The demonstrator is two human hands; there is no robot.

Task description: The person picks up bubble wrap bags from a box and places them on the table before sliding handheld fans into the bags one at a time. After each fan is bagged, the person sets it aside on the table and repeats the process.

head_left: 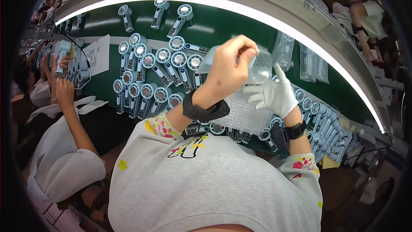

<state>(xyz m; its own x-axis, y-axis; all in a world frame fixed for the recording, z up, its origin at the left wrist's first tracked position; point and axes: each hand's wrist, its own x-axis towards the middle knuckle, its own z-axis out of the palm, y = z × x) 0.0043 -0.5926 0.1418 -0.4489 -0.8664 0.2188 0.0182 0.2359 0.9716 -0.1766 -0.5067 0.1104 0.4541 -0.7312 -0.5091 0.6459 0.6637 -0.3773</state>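
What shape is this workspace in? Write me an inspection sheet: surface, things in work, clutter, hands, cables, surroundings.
Surface: dark green, smooth tabletop, partly covered.
Things in work: light-blue, round-headed handheld fans in close rows; clear, bubbled plastic wrap before the person.
Clutter: clear, bubble-wrapped bundles at upper right; white, flat paper sheet at left.
Hands: bare left hand pinches the wrap; white-gloved right hand has its fingers spread by it, contact unclear.
Cables: thin black cable hangs at left, near the paper sheet.
Surroundings: white-sleeved co-worker at left; bright white, curved-looking light strip above the tabletop.
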